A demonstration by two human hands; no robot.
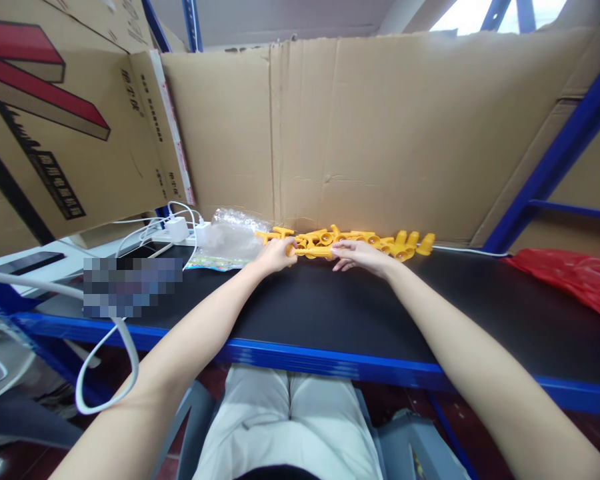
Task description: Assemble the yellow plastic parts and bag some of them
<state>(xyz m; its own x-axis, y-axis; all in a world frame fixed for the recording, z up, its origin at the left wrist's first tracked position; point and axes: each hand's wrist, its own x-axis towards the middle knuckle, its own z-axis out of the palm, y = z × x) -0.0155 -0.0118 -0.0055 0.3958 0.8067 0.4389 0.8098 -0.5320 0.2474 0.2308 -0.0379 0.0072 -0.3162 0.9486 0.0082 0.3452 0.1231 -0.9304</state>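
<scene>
A yellow plastic piece point(314, 253), long with a wider end, lies level between my two hands at the back of the black tabletop. My left hand point(279, 255) is closed around its left end. At the right end, the fingertips of my right hand point(361, 257) pinch it, while the lower fingers hang loosely bent. Right behind my hands is a row of similar yellow parts point(359, 236), some with T-shaped handles, some cup-like. Several yellow cups point(413, 241) stand at the right end of this row. My fingers hide part of the held piece.
A clear plastic bag point(235, 237) lies left of my left hand. White chargers point(177, 229) and cables point(130, 333) crowd the left side, one cable looping near my left forearm. A cardboard wall point(380, 133) closes the back. A red plastic bag point(570, 277) lies far right.
</scene>
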